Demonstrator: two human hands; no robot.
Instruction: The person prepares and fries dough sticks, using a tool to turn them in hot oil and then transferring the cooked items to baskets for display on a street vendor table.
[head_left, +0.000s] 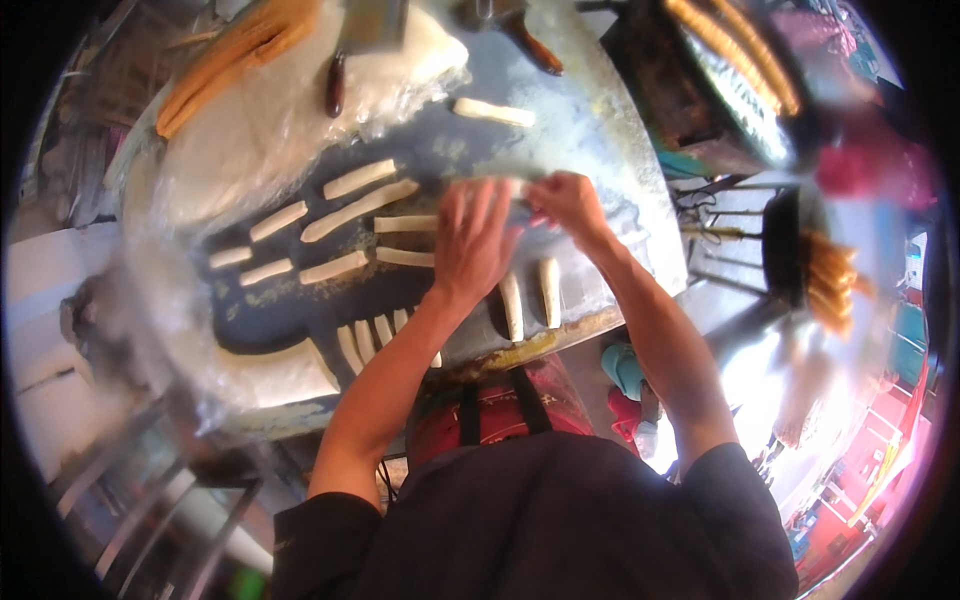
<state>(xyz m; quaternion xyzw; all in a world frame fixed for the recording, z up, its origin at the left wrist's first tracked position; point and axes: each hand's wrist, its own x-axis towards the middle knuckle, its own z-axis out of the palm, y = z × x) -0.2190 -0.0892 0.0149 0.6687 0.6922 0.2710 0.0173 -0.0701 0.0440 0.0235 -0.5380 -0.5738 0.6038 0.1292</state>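
Note:
Several strips of pale dough (360, 210) lie on a dark metal worktop (450, 150). My left hand (472, 236) rests with spread, lowered fingers over a piece of dough whose pale edge shows beyond the fingertips; how much it grips is hidden. My right hand (566, 202), fingers curled and pinched, is at the right end of that piece. Two strips end under or beside my left hand. Nearer my body, two upright strips (551, 292) lie below my hands. A single strip (493, 112) lies farther off, and a cut row (364, 341) sits beside a larger dough slab (277, 375).
Plastic film covers a big dough mass (247, 165) at the left, with long fried dough sticks (232, 67) on it. A wide-bladed scraper (336, 82) and a wooden-handled tool (532, 45) lie at the far side. More fried sticks (829, 281) are at right, near an oil pan (739, 97).

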